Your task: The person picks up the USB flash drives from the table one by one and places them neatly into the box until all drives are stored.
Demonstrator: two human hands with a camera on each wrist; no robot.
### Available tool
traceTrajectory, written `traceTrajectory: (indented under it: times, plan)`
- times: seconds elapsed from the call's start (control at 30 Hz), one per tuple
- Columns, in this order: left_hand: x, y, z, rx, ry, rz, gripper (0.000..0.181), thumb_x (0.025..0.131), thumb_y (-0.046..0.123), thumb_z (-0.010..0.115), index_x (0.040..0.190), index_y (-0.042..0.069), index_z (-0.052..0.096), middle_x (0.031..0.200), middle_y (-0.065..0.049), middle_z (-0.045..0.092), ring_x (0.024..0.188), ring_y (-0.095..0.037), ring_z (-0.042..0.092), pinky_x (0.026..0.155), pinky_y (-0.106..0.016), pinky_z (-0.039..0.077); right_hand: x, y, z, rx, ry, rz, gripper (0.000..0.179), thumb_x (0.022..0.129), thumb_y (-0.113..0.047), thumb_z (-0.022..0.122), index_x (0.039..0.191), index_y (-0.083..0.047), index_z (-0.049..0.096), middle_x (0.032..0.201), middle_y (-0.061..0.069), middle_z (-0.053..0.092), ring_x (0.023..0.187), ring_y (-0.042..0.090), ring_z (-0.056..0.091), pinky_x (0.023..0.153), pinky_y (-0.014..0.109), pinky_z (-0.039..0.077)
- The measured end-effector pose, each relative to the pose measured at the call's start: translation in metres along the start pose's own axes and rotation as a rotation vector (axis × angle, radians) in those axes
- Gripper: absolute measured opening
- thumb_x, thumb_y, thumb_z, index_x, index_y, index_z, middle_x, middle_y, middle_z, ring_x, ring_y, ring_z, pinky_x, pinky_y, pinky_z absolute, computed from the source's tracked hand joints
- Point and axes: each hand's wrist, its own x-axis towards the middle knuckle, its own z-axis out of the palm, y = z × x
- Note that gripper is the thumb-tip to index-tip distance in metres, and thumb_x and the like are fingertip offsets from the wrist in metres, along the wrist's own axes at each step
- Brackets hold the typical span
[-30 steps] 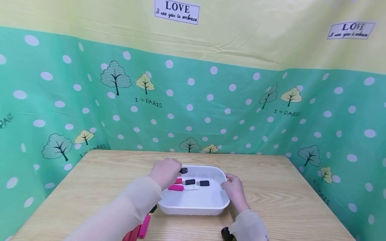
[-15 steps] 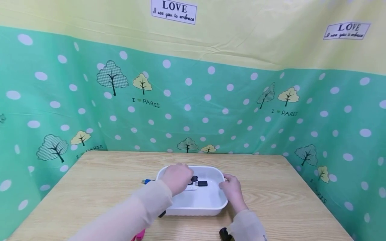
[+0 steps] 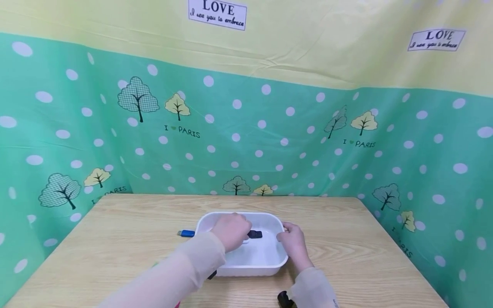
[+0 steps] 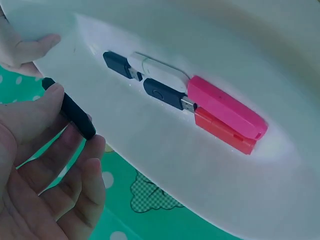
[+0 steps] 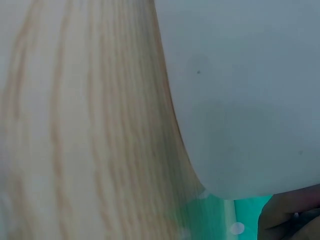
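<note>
My left hand [image 3: 232, 231] is over the left half of a white tray [image 3: 252, 270], pinching a black USB stick [image 4: 75, 114] between thumb and fingertips. Below it, in the left wrist view, lie two black USB sticks [image 4: 162, 93] with bare metal plugs, a white one [image 4: 159, 71], a pink one [image 4: 225, 105] and a red one [image 4: 225, 131], close together on the tray floor. With the thumb inside and the fingers outside, my right hand [image 3: 294, 241] grips the tray's right rim. In the head view the left hand hides most of these sticks.
The tray stands on a wooden table [image 3: 346, 256]. A blue USB stick [image 3: 186, 233] lies just left of the tray. More coloured items lie mostly hidden under the left forearm. A patterned green and yellow cloth [image 3: 250, 128] hangs behind the table.
My left hand has moved right, further over the tray, with the black USB stick. The blue stick has come into sight behind it. The right hand keeps its grip on the rim.
</note>
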Motion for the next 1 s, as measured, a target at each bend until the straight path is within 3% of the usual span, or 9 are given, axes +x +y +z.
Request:
traceTrajectory:
  times: [0.2,0.4,0.73,1.0]
  plan:
    - [0.009,0.003,0.004,0.008,-0.028,0.018,0.014,0.086,0.030,0.076,0.092,0.017,0.074,0.079,0.001,0.067,0.072,-0.012,0.062,0.065,-0.022,0.055,0.000,0.000,-0.002,-0.003,0.001,-0.001,0.051,0.084,0.002,0.056,0.135,0.005,0.054,0.121,0.028,0.062,0.108,0.041,0.065,0.084,0.047,0.060]
    - [0.020,0.008,0.008,0.006,-0.066,-0.005,0.011,0.085,0.028,0.077,0.088,0.019,0.073,0.079,0.002,0.067,0.073,-0.011,0.062,0.069,-0.024,0.056,0.000,0.001,-0.002,0.003,0.005,-0.011,0.052,0.082,0.003,0.056,0.134,0.006,0.055,0.116,0.028,0.064,0.103,0.038,0.066,0.082,0.046,0.061]
    - [0.029,0.013,-0.003,0.049,-0.078,-0.011,0.011,0.085,0.030,0.077,0.083,0.020,0.072,0.074,0.004,0.067,0.068,-0.011,0.061,0.060,-0.025,0.054,0.000,0.002,-0.001,0.002,-0.017,-0.034,0.053,0.080,0.003,0.056,0.133,0.008,0.055,0.104,0.023,0.068,0.093,0.030,0.069,0.080,0.043,0.062]
    - [0.038,0.014,-0.007,0.081,-0.113,-0.034,0.012,0.085,0.030,0.077,0.082,0.020,0.071,0.074,0.004,0.066,0.065,-0.009,0.058,0.057,-0.025,0.054,0.001,0.002,-0.001,-0.006,-0.015,-0.022,0.052,0.082,0.002,0.056,0.134,0.006,0.055,0.112,0.025,0.067,0.098,0.033,0.069,0.082,0.044,0.061]
